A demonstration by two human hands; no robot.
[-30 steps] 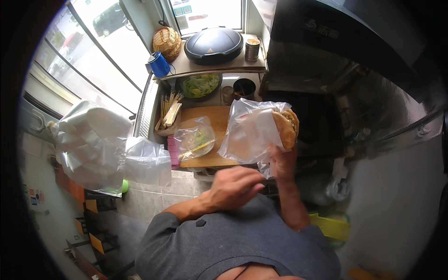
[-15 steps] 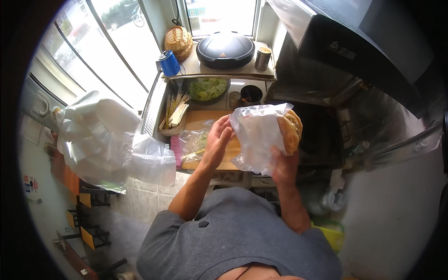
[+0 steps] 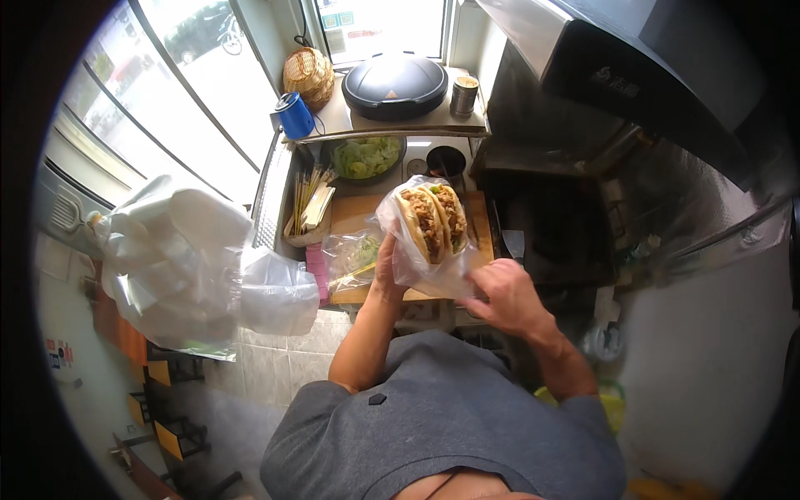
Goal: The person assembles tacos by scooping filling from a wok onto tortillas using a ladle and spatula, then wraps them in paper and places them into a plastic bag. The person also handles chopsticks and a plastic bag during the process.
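Observation:
Two stuffed flatbreads (image 3: 433, 223) stand side by side in a clear plastic bag (image 3: 407, 265), their cut sides up and a chopped brown filling with some green showing. My left hand (image 3: 387, 265) is closed around the left side of the bag and holds it above the wooden cutting board (image 3: 350, 208). At the bag's lower right edge, my right hand (image 3: 510, 298) has curled fingers and pinches the loose plastic. On the board to the left lies another clear bag (image 3: 354, 260) with shredded greens inside and a yellow stick across it.
A basket of wooden sticks and paper sleeves (image 3: 310, 208) stands left of the board. Behind are a bowl of lettuce (image 3: 367, 157), a dark pot (image 3: 446, 162) and a black electric griddle (image 3: 395, 86). White plastic bags (image 3: 175, 258) hang at left; a dark cooktop (image 3: 554, 225) is at right.
The bag has turned so the flatbreads' filled openings face up, and it has moved left. My right hand has shifted from supporting the bread to the bag's lower right edge.

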